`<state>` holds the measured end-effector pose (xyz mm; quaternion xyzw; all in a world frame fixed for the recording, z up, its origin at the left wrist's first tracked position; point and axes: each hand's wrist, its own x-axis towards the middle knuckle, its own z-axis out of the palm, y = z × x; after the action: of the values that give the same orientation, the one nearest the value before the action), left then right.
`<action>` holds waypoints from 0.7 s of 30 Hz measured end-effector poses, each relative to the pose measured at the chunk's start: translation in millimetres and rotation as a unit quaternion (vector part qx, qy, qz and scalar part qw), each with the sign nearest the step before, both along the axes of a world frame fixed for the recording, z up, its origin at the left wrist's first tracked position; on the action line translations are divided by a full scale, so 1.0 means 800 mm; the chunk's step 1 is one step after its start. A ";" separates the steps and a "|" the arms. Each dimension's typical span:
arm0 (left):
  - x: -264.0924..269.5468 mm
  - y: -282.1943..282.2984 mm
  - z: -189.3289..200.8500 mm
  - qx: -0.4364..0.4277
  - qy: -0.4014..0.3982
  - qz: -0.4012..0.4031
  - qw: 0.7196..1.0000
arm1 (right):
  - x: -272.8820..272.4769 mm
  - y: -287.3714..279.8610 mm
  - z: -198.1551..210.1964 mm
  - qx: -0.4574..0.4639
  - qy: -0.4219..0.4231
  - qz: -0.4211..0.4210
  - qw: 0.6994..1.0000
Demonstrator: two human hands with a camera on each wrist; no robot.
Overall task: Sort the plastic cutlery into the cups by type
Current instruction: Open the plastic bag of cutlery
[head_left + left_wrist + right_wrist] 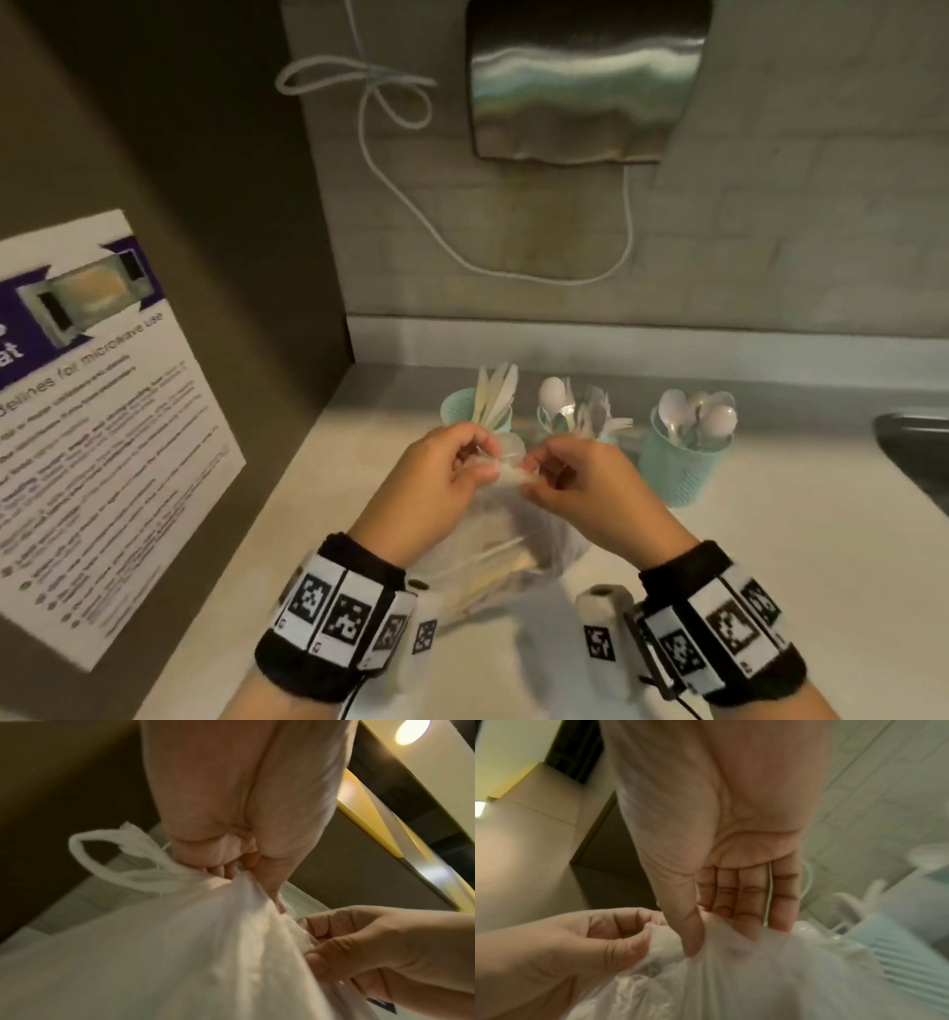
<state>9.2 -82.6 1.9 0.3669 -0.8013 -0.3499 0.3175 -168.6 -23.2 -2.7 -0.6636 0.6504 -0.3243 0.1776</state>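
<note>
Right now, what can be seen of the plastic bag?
The plastic bag is thin, translucent and whitish, and stands crumpled on the pale counter before three teal cups. Long pale pieces show faintly inside. Left hand and right hand both pinch its bunched top; a twisted handle loop sticks out beside the left hand.

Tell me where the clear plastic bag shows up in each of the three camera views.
Head: the plastic bag stands centre-bottom on the counter, its top pinched by both hands.
Left wrist: the bag fills the lower half, below the left hand.
Right wrist: the bag spans the bottom, under the right hand.
Shared landmark: the two hands meeting at the bag's gathered top.
</note>
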 end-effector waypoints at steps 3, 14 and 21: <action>-0.044 0.005 -0.016 0.003 -0.035 -0.069 0.997 | -0.035 0.029 -0.021 0.002 -0.011 -0.054 0.998; -0.113 0.015 -0.053 0.048 -0.132 -0.102 0.985 | -0.076 0.071 -0.065 0.085 -0.064 -0.134 0.985; -0.115 0.002 -0.046 0.062 -0.149 -0.045 0.986 | -0.085 0.076 -0.066 0.119 -0.023 -0.115 0.986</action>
<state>-82.7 -80.9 -35.2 0.3973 -0.8321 -0.3543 0.1554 -236.7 37.3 -55.3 -0.5506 0.7521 -0.2784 0.2317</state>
